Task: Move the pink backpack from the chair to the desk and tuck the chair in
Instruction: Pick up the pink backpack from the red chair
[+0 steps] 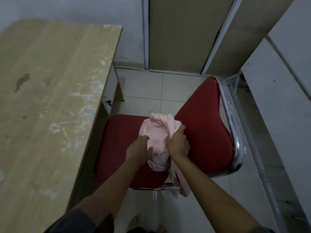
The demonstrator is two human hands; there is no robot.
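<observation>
A small pink backpack (157, 135) lies on the red padded seat of a chair (117, 145) with a chrome frame. Its straps hang over the seat's front edge. My left hand (138, 149) rests on the backpack's left side with the fingers spread against the fabric. My right hand (178, 142) is closed on the fabric at the backpack's right side. The wooden desk (50, 89) stands to the left of the chair, its top scuffed and bare. The chair is pulled out from the desk and its red backrest faces right.
White tiled floor (151, 88) lies beyond the chair. Framed brown panels (178, 34) stand against the back wall. A grey cabinet (277, 98) is close on the right, just behind the chair's backrest. The desk's side panel (114, 81) has a small lock.
</observation>
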